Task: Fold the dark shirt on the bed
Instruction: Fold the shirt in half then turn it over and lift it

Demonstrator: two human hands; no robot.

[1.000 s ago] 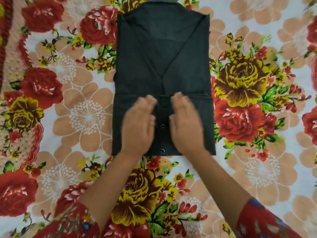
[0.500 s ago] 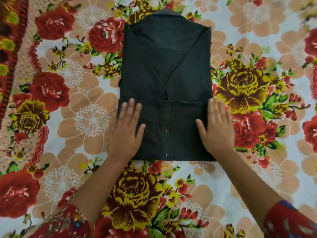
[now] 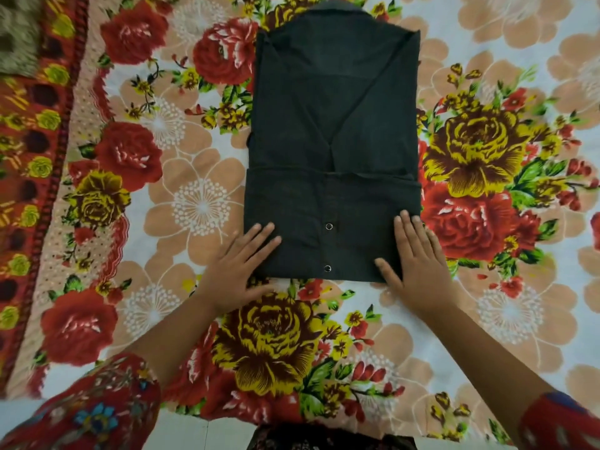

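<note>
Dark shirt (image 3: pixel 331 125) lying folded mid-bed (image 3: pixel 194 203), collar far. I am pressing left hand (image 3: pixel 237 271) and right hand (image 3: pixel 418 264) flat, fingers straight, gripping nothing, on 2 near corners. I am judging fabric soft, light, limp; best pinched at near hem corners.

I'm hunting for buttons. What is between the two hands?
In the head view, the folded bottom of the dark shirt, with two buttons, lies between the left hand and right hand.
</note>
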